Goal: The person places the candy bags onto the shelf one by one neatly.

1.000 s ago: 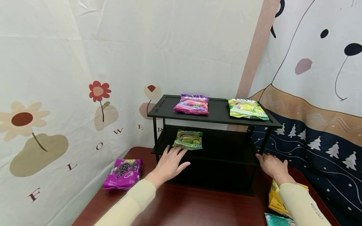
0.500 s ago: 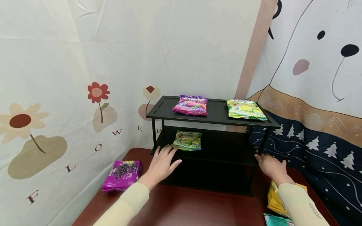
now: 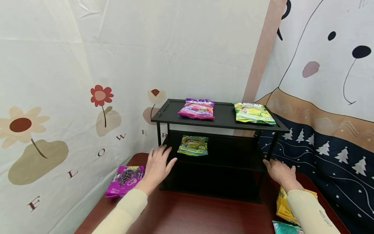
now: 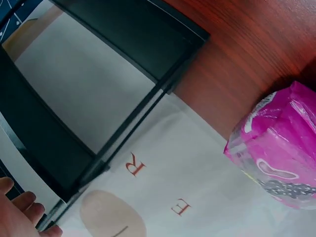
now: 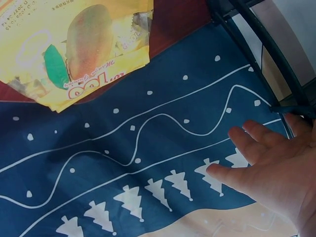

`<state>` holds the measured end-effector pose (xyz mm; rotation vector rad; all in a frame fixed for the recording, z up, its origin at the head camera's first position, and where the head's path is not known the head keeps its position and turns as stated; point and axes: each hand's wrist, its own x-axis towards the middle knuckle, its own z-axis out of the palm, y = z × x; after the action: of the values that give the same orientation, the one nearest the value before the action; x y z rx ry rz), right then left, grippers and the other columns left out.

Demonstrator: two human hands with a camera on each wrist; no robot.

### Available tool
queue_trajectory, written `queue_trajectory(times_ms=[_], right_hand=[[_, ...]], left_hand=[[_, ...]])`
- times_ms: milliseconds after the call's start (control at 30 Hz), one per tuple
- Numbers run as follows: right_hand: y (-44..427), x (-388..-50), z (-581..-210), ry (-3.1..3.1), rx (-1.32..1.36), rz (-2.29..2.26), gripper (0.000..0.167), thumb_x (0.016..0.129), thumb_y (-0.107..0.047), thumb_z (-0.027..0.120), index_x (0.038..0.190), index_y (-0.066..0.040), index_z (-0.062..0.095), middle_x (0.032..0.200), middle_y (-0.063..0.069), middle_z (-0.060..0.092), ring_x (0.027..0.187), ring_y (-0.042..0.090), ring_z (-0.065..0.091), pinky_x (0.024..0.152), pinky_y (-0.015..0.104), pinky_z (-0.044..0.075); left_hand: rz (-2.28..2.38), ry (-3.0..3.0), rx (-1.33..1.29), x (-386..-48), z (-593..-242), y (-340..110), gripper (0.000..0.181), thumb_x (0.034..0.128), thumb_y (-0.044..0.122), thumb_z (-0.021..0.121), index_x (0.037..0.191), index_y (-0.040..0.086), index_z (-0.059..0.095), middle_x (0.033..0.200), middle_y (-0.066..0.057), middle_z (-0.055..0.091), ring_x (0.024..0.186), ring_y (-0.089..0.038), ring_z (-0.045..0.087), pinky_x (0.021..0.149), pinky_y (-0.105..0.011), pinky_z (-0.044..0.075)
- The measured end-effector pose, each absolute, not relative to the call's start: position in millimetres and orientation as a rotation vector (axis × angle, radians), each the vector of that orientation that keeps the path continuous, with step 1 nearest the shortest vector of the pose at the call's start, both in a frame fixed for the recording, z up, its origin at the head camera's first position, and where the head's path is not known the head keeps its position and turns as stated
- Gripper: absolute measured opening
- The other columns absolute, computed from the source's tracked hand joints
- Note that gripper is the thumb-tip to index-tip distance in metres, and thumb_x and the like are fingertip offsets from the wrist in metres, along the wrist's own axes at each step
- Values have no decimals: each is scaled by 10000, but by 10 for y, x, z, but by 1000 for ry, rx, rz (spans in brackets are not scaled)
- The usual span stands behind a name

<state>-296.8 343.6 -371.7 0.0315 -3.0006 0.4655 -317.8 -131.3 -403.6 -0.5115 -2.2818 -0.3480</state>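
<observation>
A black three-tier rack stands on the table. My left hand is at the left end of its middle shelf, fingers spread and holding nothing. My right hand is at the right post by the middle shelf; its fingers look loosely extended in the right wrist view, and the index finger seems to touch the frame. On the middle shelf lies a green candy bag, to the right of my left hand. A purple-pink candy bag and a yellow-green candy bag lie on the top shelf.
A purple grape candy bag sits on the reddish-brown table, left of the rack. To the right are a yellow mango candy bag and a teal packet, partly behind the right sleeve. Printed cloth hangs behind.
My left hand has slid left along the shelf's front, away from the green candy bag. My right hand stays at the right post, and the bags have kept their places.
</observation>
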Motion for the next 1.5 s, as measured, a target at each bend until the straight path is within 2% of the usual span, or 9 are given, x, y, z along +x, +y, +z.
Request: queue_trajectory(times_ms=[300, 567, 833, 1100, 1300, 1500], right_hand=[[3437, -2987, -3704, -3004, 31, 478, 707, 1080, -469, 245, 1371, 127, 489, 1400, 377, 424, 1280, 591, 355, 967, 819, 133], [3436, -2981, -3699, -3011, 23, 471, 713, 1080, -463, 250, 1363, 149, 481, 1395, 376, 430, 1281, 583, 358, 972, 816, 136], [3434, -2988, -3711, -2991, 31, 484, 702, 1075, -480, 254, 1376, 105, 498, 1401, 369, 429, 1271, 597, 357, 959, 824, 137], [3442, -2997, -3728, -3005, 24, 486, 719, 1074, -487, 245, 1379, 119, 485, 1407, 371, 420, 1282, 593, 348, 969, 818, 133], [3450, -3006, -3721, -3004, 41, 489, 700, 1081, -463, 252, 1377, 128, 483, 1412, 371, 414, 1283, 586, 355, 974, 812, 133], [3445, -2984, -3705, -3003, 43, 480, 710, 1080, -473, 246, 1366, 128, 492, 1387, 375, 440, 1258, 583, 382, 966, 811, 145]], left_hand=[[-420, -2159, -424, -3241, -4044, -1471, 422, 922, 298, 711, 1208, -9, 662, 1232, -249, 593, 1150, -415, 558, 1020, -616, 377], [-463, -2122, -368, -3303, -4020, -1579, 428, 913, 275, 724, 1192, -42, 653, 1194, -257, 591, 1080, -438, 572, 952, -592, 423], [-516, -2309, -254, -3336, -3970, -1617, 552, 955, 365, 670, 1292, -67, 603, 1288, -271, 564, 1184, -430, 532, 1023, -584, 376], [-609, -2542, -166, -3428, -3884, -1603, 645, 981, 441, 602, 1403, -39, 511, 1409, -293, 465, 1310, -442, 423, 1085, -615, 281], [-609, -2637, -180, -3514, -3829, -1619, 637, 996, 417, 574, 1410, -60, 498, 1436, -323, 430, 1331, -483, 387, 1064, -666, 275], [-618, -2694, -202, -3570, -3824, -1670, 501, 1003, 324, 584, 1325, -59, 589, 1385, -316, 487, 1293, -478, 434, 1039, -660, 319]])
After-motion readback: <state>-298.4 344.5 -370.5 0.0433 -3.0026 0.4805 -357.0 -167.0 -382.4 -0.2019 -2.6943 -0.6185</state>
